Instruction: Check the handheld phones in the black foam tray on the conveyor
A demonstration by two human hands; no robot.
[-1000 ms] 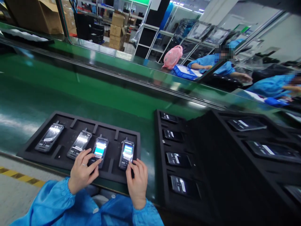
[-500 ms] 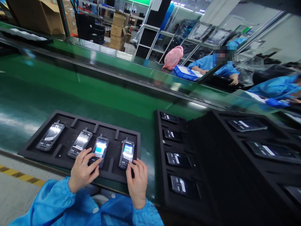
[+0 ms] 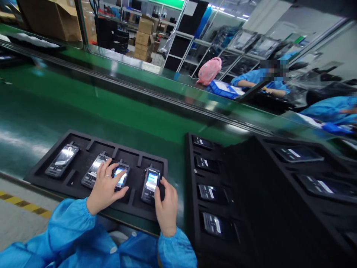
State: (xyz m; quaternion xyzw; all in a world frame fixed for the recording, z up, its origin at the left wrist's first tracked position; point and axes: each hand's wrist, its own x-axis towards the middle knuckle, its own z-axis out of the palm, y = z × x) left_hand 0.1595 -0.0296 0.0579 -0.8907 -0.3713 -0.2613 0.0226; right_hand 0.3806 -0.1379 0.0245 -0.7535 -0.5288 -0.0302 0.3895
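Several grey handheld phones with stub antennas lie face up in a black foam tray (image 3: pixel 111 146). My left hand (image 3: pixel 106 184) is over the third phone (image 3: pixel 122 174), whose screen is lit; the fingers are spread, one at the screen, and the palm hides the lower part. Beside the rightmost phone (image 3: pixel 151 182), also lit, is my right hand (image 3: pixel 167 203), thumb and fingers apart near its right edge. The second phone (image 3: pixel 94 174) is dark and partly covered by my left fingers. At the far left, another dark phone (image 3: pixel 62 159) bears a white label.
To the right, a black foam tray (image 3: pixel 190 193) holds several labelled phones, and another tray (image 3: pixel 262 145) leans beside it. The green bench (image 3: pixel 106 111) runs across. Beyond a glass barrier are people in blue, a pink fan (image 3: pixel 209 70) and cardboard boxes (image 3: pixel 143 39).
My left hand has shifted from the third phone's keypad up over its screen. My right hand has moved from the rightmost phone's keypad to its right edge, fingers opening slightly.
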